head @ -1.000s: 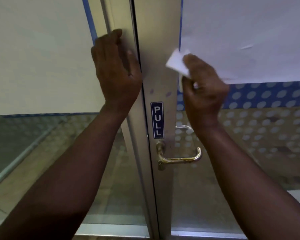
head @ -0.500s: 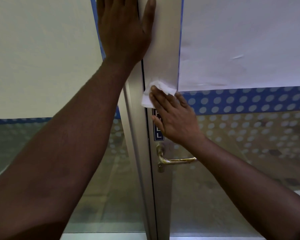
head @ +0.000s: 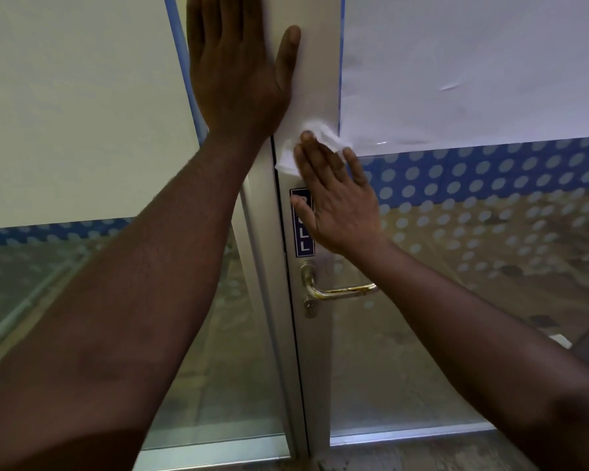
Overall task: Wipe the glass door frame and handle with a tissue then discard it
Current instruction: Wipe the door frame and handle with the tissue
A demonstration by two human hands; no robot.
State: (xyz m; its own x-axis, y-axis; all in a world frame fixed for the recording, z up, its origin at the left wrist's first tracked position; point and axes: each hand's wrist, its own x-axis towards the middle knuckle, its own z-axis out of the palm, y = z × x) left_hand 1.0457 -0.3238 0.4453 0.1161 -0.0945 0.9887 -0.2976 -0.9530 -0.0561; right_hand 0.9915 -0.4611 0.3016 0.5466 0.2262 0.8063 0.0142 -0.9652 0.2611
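Observation:
The silver metal door frame (head: 315,351) runs upright down the middle of the view. My right hand (head: 337,198) lies flat on it and presses a white tissue (head: 288,158) against the metal, just above a blue PULL sticker (head: 301,237) that the hand partly covers. Below the sticker sits a brass lever handle (head: 337,290), untouched. My left hand (head: 233,62) rests flat and open on the frame higher up, fingers spread, its fingertips cut off by the top edge.
White paper sheets (head: 473,62) cover the upper glass on both sides. A blue dotted film band (head: 490,171) crosses the right pane. The lower glass (head: 405,368) is see-through, with floor visible behind. A metal bottom rail (head: 405,433) runs along the base.
A second ago my right hand held the tissue off the frame; it now presses it flat on the metal. My left hand slid upward on the frame and opened flat.

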